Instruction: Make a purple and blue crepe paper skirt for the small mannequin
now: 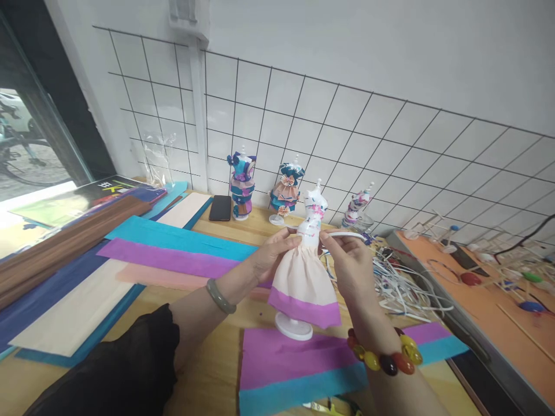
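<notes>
A miniature dress form point(313, 211) stands upright on its round white base point(293, 326) in front of me. Its white bodice has pink and blue specks, and a gathered cream paper skirt point(301, 274) with a purple hem point(306, 308) hangs from the waist. My left hand point(277, 251) grips the waist from the left, fingers partly hidden behind it. On the other side, my right hand point(350, 263) pinches a narrow white strip point(347, 234) beside the waist. The base rests on purple and blue crepe paper point(299, 361).
Three decorated dress forms point(241, 185) point(286, 193) point(358, 208) line the wall behind, near a black phone point(220, 208). Crepe paper sheets point(73, 306) cover the left side. Tangled white strips point(405, 286) lie right, beside an orange board point(489, 300) holding sticks. Yellow-handled scissors point(327, 407) lie at the front.
</notes>
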`<state>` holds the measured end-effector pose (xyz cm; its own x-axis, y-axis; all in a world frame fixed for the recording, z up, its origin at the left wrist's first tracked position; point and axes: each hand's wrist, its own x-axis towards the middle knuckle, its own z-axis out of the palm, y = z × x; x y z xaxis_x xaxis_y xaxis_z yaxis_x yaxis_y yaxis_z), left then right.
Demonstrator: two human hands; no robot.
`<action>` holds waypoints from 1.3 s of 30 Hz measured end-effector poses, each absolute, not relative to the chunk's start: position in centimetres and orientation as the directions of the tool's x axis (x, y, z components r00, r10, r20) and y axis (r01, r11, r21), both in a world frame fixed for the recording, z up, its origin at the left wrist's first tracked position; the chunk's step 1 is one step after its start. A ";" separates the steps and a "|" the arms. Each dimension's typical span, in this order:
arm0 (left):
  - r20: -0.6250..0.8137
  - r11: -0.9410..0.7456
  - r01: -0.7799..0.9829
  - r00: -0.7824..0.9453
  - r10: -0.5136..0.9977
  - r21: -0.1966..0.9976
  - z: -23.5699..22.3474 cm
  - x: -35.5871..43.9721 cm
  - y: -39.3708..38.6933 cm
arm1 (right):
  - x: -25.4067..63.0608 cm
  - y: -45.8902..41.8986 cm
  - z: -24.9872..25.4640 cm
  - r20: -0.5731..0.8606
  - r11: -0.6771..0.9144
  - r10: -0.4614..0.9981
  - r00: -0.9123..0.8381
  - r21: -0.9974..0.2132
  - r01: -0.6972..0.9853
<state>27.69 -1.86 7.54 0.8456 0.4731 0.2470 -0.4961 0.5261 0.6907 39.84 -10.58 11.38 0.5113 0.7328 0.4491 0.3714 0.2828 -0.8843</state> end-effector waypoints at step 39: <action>0.752 -0.988 -0.128 0.658 -0.021 0.084 9.5 27.0 -3.7 | 41.8 -9.3 9.0 0.514 0.275 0.611 0.601 -0.851 0.448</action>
